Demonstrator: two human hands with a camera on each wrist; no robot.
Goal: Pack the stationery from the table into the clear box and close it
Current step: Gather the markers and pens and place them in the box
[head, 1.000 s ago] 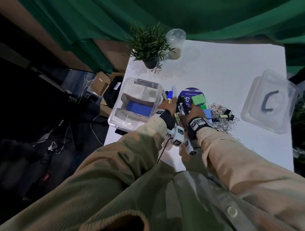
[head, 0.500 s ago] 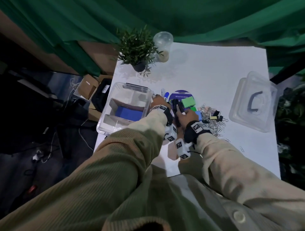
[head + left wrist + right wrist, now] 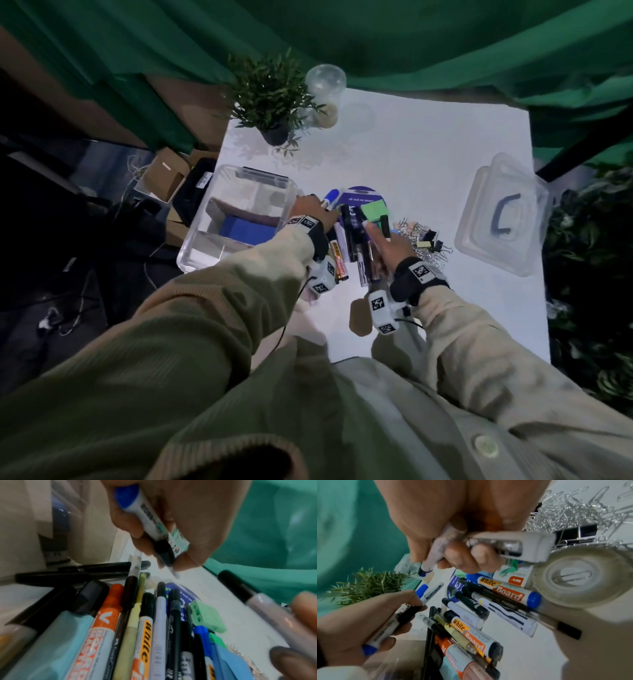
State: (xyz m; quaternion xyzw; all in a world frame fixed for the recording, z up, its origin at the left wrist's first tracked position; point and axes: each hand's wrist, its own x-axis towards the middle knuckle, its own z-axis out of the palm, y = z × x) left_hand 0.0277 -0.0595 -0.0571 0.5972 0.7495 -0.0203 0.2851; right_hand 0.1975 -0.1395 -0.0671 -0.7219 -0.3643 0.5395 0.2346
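Left hand [image 3: 171,520] curls round a blue-capped marker [image 3: 147,515]; right hand [image 3: 453,520] clutches another marker [image 3: 436,547]. Light, stiff, smooth barrels, I'd say: take them mid-length for the clear box [image 3: 239,219].

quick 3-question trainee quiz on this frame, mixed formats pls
1. True or false: the lid is on the clear box.
2. What does the left hand hold? A) blue-capped marker B) tape roll C) green eraser
3. Fill in: the paper clips lie on the table between the pen pile and the ____.

Key: 1 false, the lid lies apart at the table's right. 2 A, the blue-capped marker. 3 lid.
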